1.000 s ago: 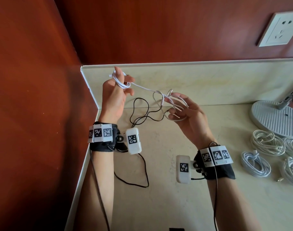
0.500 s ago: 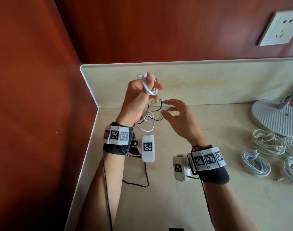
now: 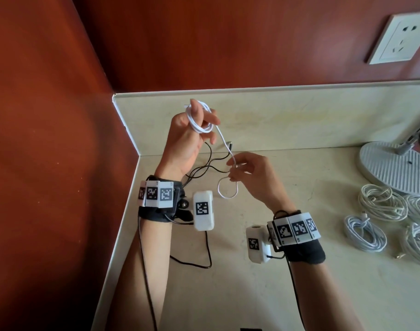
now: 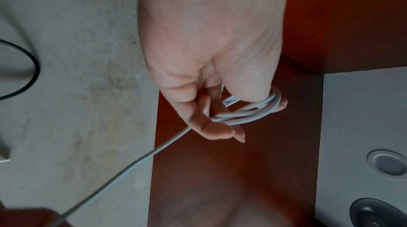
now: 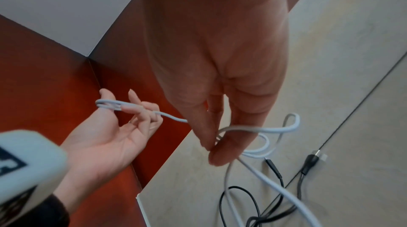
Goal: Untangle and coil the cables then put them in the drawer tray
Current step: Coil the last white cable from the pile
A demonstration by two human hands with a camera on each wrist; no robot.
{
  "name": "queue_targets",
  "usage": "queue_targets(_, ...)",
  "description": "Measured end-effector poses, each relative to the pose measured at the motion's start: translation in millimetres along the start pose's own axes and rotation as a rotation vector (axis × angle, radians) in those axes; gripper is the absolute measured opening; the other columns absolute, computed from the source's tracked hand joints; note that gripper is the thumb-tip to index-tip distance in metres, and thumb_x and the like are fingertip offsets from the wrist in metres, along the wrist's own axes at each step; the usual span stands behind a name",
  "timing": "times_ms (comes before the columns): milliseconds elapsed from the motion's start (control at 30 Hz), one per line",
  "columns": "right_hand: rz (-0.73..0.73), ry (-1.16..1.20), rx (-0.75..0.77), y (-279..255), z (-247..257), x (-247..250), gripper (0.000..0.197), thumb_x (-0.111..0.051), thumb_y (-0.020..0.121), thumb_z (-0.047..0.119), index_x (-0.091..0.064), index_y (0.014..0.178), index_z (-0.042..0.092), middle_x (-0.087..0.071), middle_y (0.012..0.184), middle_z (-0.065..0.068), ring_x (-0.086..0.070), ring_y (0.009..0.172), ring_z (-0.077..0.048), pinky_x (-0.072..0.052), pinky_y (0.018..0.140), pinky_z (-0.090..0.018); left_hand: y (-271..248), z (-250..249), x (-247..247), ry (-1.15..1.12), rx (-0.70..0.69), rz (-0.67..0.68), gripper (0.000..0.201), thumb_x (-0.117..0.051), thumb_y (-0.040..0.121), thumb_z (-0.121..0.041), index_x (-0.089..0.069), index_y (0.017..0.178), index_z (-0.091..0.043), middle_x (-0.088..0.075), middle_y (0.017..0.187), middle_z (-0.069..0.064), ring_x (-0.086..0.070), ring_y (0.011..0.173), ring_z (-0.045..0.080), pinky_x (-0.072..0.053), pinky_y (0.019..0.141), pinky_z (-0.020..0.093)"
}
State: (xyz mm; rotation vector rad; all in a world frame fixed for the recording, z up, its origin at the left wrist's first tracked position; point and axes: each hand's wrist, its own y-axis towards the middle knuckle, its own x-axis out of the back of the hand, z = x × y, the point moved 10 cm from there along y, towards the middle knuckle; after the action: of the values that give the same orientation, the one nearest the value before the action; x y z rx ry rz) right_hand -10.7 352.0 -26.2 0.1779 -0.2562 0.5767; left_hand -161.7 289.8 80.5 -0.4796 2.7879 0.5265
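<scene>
Above the counter [image 3: 228, 295], left hand [image 3: 185, 144] fingers hold the white cable [image 3: 224, 139] looped as a spool; right hand [image 3: 254, 177] pinches the slack to feed it.

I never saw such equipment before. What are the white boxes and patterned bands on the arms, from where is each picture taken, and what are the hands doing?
No machine here: a person works with bare hands. The patterned bands and white boxes are wrist gear; the boxes seem to be small cameras. The big picture comes from a camera on the head, looking down. The other two look along each hand from the wrist.

The left hand has a white cable wound in loops around its thumb and a finger. The right hand pinches the same cable lower down, where a loose loop hangs. On the counter lie a thin black cable, several coiled white cables and a round white base. No drawer tray is visible.
</scene>
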Motion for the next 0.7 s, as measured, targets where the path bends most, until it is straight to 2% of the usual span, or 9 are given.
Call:
queue_targets(100, 0.010, -0.017, -0.050, 1.5, -6.9, -0.7, 0.020, -0.062, 0.092, -0.003, -0.067, 0.094, 0.016, -0.076, 0.077, -0.002, -0.077, 0.082, -0.026, -0.060, 0.087, -0.047, 0.4, -1.5, 7.3, -0.003, 0.001, -0.032, 0.064, -0.070, 0.061, -0.085, -0.077, 0.064, -0.021, -0.063, 0.088, -0.001, -0.061, 0.077, 0.008, -0.048, 0.056, 0.024)
queue_targets(167, 0.000, -0.036, -0.052, 4.7, -8.8, -1.8, 0.016, -0.060, 0.095, 0.001, -0.065, 0.096, 0.016, -0.076, 0.080, 0.001, -0.077, 0.081, -0.023, -0.062, 0.085, -0.051, 0.4, -1.5, 6.5, -0.002, 0.003, -0.037, 0.064, -0.070, 0.060, -0.085, -0.077, 0.064, -0.021, -0.063, 0.086, -0.003, -0.061, 0.077, 0.008, -0.048, 0.056, 0.024)
queue_targets(200, 0.001, -0.049, -0.054, 5.5, -9.3, -1.9, 0.011, -0.061, 0.096, 0.005, -0.064, 0.100, 0.016, -0.075, 0.086, 0.002, -0.076, 0.078, -0.019, -0.062, 0.081, -0.049, 0.3, -1.8, 6.4, -0.001, 0.004, -0.042, 0.064, -0.070, 0.060, -0.086, -0.077, 0.063, -0.022, -0.064, 0.085, -0.004, -0.060, 0.076, 0.008, -0.047, 0.056, 0.024)
queue_targets(267, 0.048, -0.087, -0.057, 4.5, -8.9, -4.0, 0.011, -0.067, 0.098, 0.018, -0.063, 0.109, 0.018, -0.073, 0.099, 0.002, -0.068, 0.071, -0.005, -0.059, 0.072, -0.038, -0.3, -3.9, 8.6, -0.006, 0.003, -0.065, 0.065, -0.071, 0.058, -0.087, -0.076, 0.062, -0.023, -0.064, 0.085, -0.004, -0.060, 0.078, 0.008, -0.046, 0.056, 0.024)
queue_targets(367, 0.159, -0.162, -0.057, -3.0, -9.6, -8.6, 0.012, -0.070, 0.098, 0.034, -0.069, 0.106, 0.026, -0.069, 0.094, 0.013, -0.060, 0.071, 0.005, -0.052, 0.071, -0.029, -1.1, -6.9, 17.1, 0.008, 0.006, -0.112, 0.064, -0.070, 0.059, -0.086, -0.075, 0.061, -0.023, -0.062, 0.086, -0.001, -0.060, 0.082, 0.010, -0.046, 0.055, 0.023)
queue_targets(433, 0.171, -0.142, -0.050, -6.4, -7.4, -8.2, 0.015, -0.068, 0.099, 0.040, -0.072, 0.105, 0.027, -0.069, 0.088, 0.017, -0.059, 0.069, 0.002, -0.053, 0.070, -0.029, -1.7, -10.2, 25.6, 0.016, 0.002, -0.166, 0.061, -0.063, 0.075, -0.080, -0.074, 0.059, -0.022, -0.062, 0.085, 0.000, -0.060, 0.078, 0.008, -0.045, 0.054, 0.022)
queue_targets(533, 0.142, -0.129, -0.049, -5.1, -8.2, -4.3, 0.023, -0.071, 0.096, 0.041, -0.070, 0.113, 0.025, -0.071, 0.086, 0.012, -0.060, 0.059, -0.004, -0.049, 0.060, -0.021, -0.2, -13.6, 43.5, -0.008, 0.001, -0.264, 0.066, -0.034, 0.107, -0.049, -0.069, 0.060, -0.018, -0.062, 0.079, 0.002, -0.058, 0.069, 0.008, -0.044, 0.052, 0.021)
queue_targets(600, 0.102, -0.106, -0.053, -2.5, -11.7, 0.3, 0.026, -0.078, 0.091, 0.038, -0.069, 0.110, 0.022, -0.069, 0.079, 0.006, -0.058, 0.056, -0.006, -0.048, 0.059, -0.023, 0.3, -15.1, 50.9, -0.024, 0.003, -0.294, 0.065, -0.026, 0.111, -0.039, -0.064, 0.064, -0.014, -0.063, 0.077, 0.001, -0.057, 0.067, 0.008, -0.044, 0.051, 0.021)
queue_targets(700, 0.022, -0.071, -0.057, 2.3, -18.3, 8.1, 0.030, -0.087, 0.082, 0.036, -0.065, 0.090, 0.018, -0.057, 0.070, 0.003, -0.048, 0.059, -0.014, -0.041, 0.060, -0.033, -0.4, -15.7, 56.6, -0.025, 0.006, -0.319, 0.063, -0.026, 0.112, -0.039, -0.061, 0.066, -0.013, -0.063, 0.076, 0.002, -0.056, 0.066, 0.008, -0.044, 0.051, 0.021)
